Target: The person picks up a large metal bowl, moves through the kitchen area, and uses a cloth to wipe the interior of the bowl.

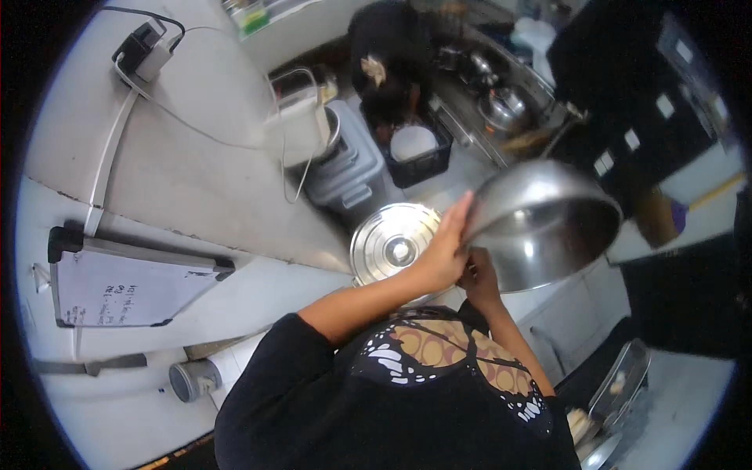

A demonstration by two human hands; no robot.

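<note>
A large stainless steel bowl (546, 247) is tilted on its side in front of me, its hollow facing right and toward me. My left hand (449, 249) presses along the bowl's near left side with the fingers pointing up. Lower down, my right hand (483, 279) grips around the same edge, its fingers curled and partly hidden. Beneath my left forearm stands a round, shiny metal lid (382, 241) with concentric rings and a centre knob. My left wrist covers part of its right side.
A lidded grey plastic bin (352, 167) stands beyond the round lid. Near a black crate (420, 170) holding a white round item, a person in dark clothes (388, 41) bends down. Metal pots (505, 108) line the far right. A whiteboard (135, 288) with writing hangs left.
</note>
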